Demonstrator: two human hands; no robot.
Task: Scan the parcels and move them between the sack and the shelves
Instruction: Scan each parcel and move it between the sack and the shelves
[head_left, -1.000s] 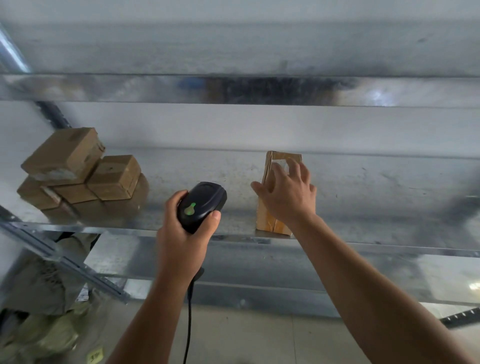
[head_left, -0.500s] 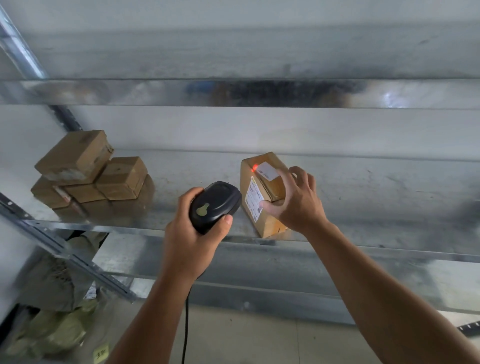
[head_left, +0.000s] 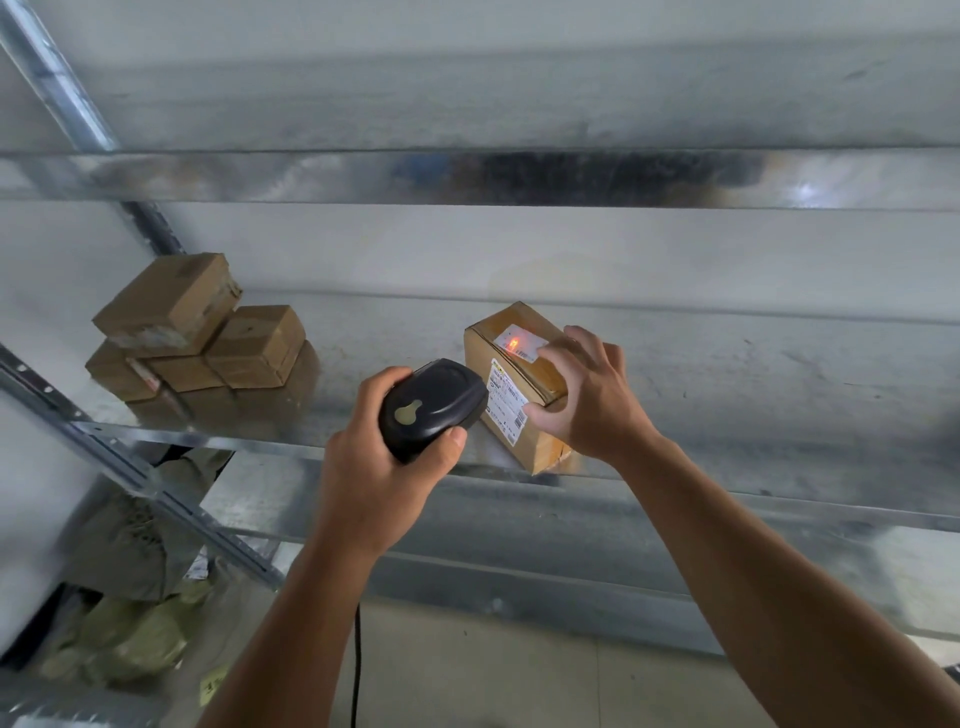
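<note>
The step in hand was the scan. The left hand (head_left: 384, 478) was clamped round a black corded scanner (head_left: 431, 405), thumb pressed along its near side, with the cable (head_left: 357, 665) dropping toward six o'clock. At three o'clock of the scanner and just beside it was the brown cardboard parcel (head_left: 535, 371), its lower end at the front lip of the metal shelf (head_left: 727, 415). The right hand (head_left: 587, 405) gripped it, fingers curled over the top face and thumb set against the near labelled side. The parcel was turned corner-on and tipped so that its labels faced the scanner. A red spot of light (head_left: 513, 343) lay on the small white label on its top face. Whether the parcel rested its weight on the shelf or was held slightly clear of it could not be told. At nine o'clock on the same shelf, well apart, stood a stack of small cardboard boxes (head_left: 197, 338). Below it, toward seven o'clock, a grey sack (head_left: 124, 545) slumped on the floor. The red light seemed to be sitting on the label's barcode, so the read was probably under way or nearly done. The next move would call for keeping the parcel steady until the code registered, then carrying it to its proper place, with the right hand's grip firm enough that the box did not slip off the shelf's edge.
</note>
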